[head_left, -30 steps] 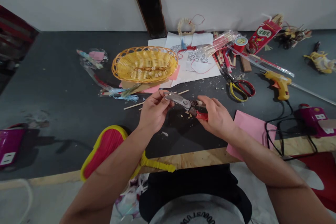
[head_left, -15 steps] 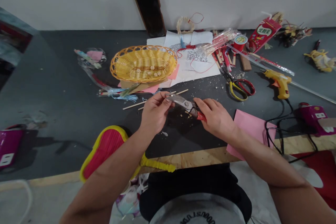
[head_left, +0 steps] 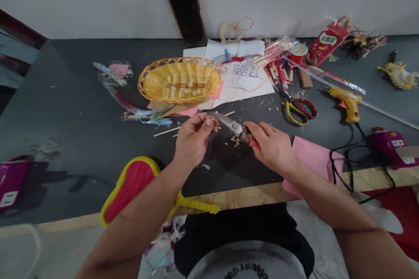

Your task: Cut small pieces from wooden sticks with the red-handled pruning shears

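Note:
My right hand (head_left: 273, 146) is wrapped around the red handle of a pair of pruning shears (head_left: 235, 128), whose grey blades point left toward my other hand. Between thumb and fingertips, my left hand (head_left: 195, 137) pinches a small pale piece (head_left: 212, 118) close to the blade tips; my fingers mostly cover it. Below the shears, several small wooden bits (head_left: 235, 140) lie scattered on the dark tabletop. Thin wooden sticks (head_left: 166, 131) rest just behind my left hand. Beyond them stands a yellow woven basket (head_left: 180, 74) with several small pale pieces inside.
To the right lie yellow-and-red-handled scissors (head_left: 299, 111), a yellow glue gun (head_left: 347, 100) with a black cord, and pink paper (head_left: 309, 159). A red-and-yellow fan-shaped item (head_left: 131, 187) sits under my left forearm. A phone (head_left: 185, 8) leans against the wall.
My right hand and the shears have shifted slightly right, and the shears' handle is now more covered by my hand. The left hand keeps its pinch in nearly the same place.

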A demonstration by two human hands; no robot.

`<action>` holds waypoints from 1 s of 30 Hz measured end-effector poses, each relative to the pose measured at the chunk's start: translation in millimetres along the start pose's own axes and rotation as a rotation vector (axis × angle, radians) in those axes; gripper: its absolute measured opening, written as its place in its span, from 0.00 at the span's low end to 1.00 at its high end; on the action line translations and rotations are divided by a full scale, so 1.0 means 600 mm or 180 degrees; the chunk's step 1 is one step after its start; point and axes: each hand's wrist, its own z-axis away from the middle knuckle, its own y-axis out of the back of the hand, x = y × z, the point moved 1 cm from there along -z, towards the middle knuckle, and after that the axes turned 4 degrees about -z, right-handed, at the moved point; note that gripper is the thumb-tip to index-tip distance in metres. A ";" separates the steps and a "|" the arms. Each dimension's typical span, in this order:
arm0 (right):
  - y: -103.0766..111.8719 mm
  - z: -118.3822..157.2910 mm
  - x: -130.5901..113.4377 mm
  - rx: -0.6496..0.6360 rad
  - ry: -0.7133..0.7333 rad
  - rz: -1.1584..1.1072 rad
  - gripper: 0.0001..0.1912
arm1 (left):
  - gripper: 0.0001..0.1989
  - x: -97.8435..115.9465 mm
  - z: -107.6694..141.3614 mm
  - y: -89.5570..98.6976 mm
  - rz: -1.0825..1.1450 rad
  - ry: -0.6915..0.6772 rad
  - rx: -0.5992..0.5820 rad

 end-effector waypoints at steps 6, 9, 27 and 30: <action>-0.006 -0.013 0.041 0.0509 -0.0056 -0.0363 0.24 | 0.17 0.010 0.000 -0.004 0.0187 0.0101 -0.0131; -0.008 -0.016 0.047 0.0514 -0.0202 -0.0467 0.22 | 0.16 0.011 0.000 -0.004 0.0273 0.0156 -0.0159; 0.024 -0.015 0.036 0.0724 -0.0590 -0.0824 0.16 | 0.18 0.008 -0.006 -0.002 0.0321 0.0272 -0.0049; 0.010 -0.016 0.034 0.0501 -0.0201 -0.1337 0.11 | 0.18 0.007 -0.008 0.001 0.0307 0.0251 -0.0086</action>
